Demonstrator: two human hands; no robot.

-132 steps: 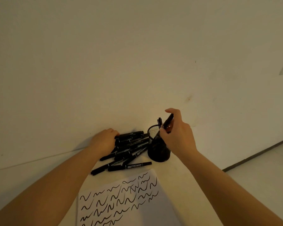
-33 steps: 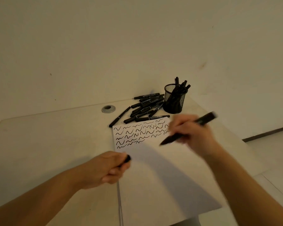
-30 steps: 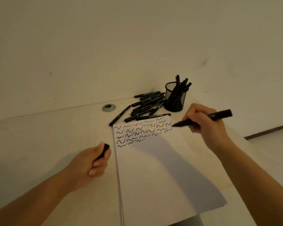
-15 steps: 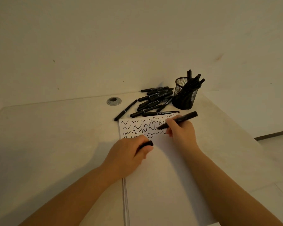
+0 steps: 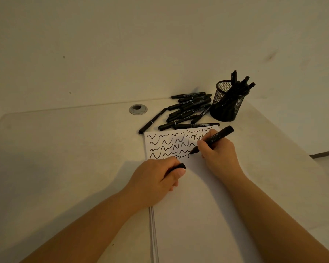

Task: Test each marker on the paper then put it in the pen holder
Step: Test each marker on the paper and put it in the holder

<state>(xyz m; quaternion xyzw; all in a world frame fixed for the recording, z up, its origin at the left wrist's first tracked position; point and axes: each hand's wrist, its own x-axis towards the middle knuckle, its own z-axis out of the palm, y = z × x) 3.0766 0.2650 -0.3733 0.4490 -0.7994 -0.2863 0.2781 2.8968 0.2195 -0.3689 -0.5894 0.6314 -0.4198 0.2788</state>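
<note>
Marker tip on paper, near the pen holder.
We pinch it in our right hand; left hand grips its cap.

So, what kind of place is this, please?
Probably an office or study desk: a pale desk with a cable grommet set against a bare wall, a mesh pen holder, and paper for testing markers.

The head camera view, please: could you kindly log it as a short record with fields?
right hand: grips uncapped black marker, tip on the paper
left hand: holds small black cap, rests on the paper
white paper sheet: rows of black squiggles at its far end
black mesh pen holder: upright, several markers inside
loose black markers: piled left of the holder
</note>
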